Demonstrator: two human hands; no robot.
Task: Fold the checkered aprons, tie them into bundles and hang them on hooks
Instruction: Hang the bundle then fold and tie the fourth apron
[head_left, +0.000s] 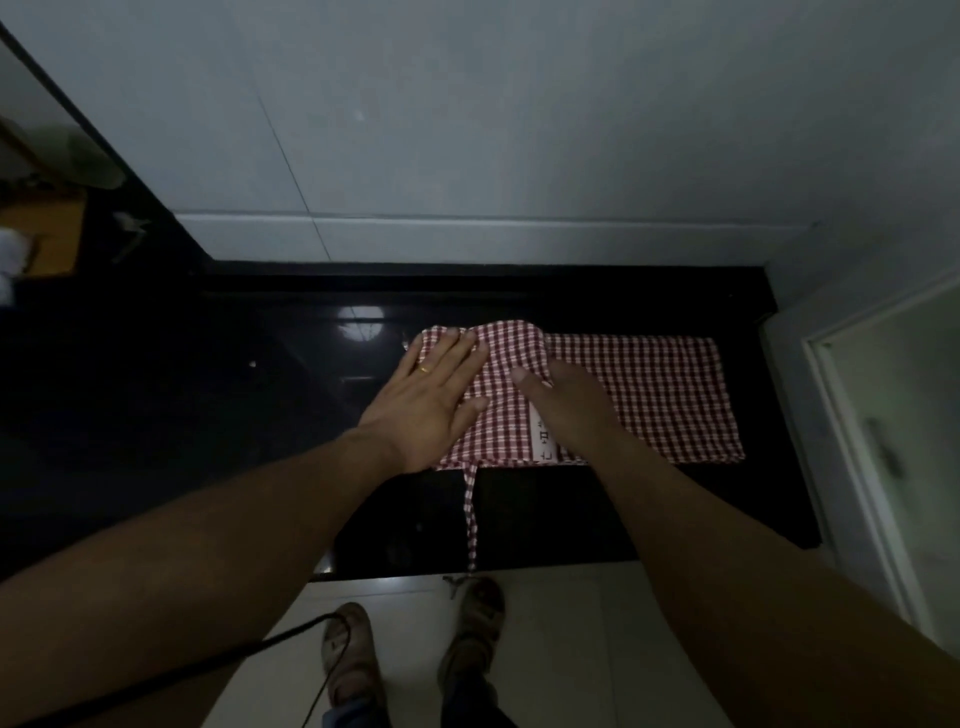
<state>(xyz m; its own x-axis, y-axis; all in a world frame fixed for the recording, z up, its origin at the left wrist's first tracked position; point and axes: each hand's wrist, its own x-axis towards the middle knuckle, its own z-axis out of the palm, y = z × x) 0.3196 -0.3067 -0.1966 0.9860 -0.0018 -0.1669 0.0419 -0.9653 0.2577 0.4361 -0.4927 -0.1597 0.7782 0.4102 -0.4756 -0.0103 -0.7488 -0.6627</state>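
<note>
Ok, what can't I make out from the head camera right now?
Right hand fingers: head view, hidden under the folded flap of the apron.
White label print: head view, part covered by the right wrist, rest blurred.
Far-left clutter: head view, dim and blurred.
Hooks: outside the frame.

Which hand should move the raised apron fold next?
Right, likely. The right hand pinches the raised fold of the apron, thumb on top; the left hand lies flat, pinning the cloth.

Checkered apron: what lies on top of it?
Left hand lies flat on the checkered apron; right hand too, its fingers hidden beneath a raised fold.
</note>
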